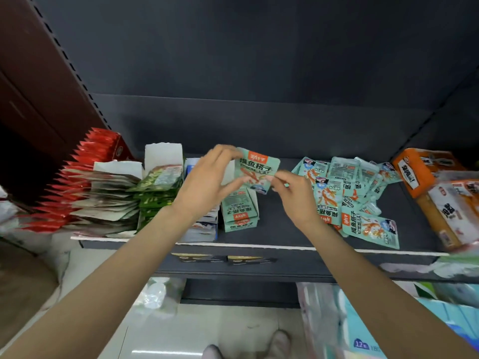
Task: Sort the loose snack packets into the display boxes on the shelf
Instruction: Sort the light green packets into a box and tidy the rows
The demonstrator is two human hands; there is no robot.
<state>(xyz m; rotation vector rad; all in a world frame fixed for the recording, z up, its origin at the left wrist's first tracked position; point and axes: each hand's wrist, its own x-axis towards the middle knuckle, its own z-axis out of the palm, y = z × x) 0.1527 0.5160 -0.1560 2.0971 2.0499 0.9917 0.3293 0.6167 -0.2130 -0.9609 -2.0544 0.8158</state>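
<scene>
I see the dark grey metal shelf (285,218) spanning the view, its white front edge running from left to right beneath my arms. On its left stand the open cardboard display boxes: a red one (77,187) packed with red foil packets, then a white one (111,203) of pale grey packets, then a box of green packets (155,195), then a white and blue box (204,224) partly hidden by my left forearm. Just right of that sits the mint-green display box (241,211), holding upright mint-green packets. To the right of my hands, a loose heap of mint-green snack packets (350,193) lies spread flat on the shelf, and at the far right are orange and white packages (440,193), blurred. Above the mint-green display box I hold one mint-green snack packet (255,169) with orange print, upright and tilted slightly. My left hand (207,182) grips it at its left side, thumb under its lower edge and fingers curled over its top corner. My right hand (295,195) pinches its lower right corner between thumb and fingers (281,178).
</scene>
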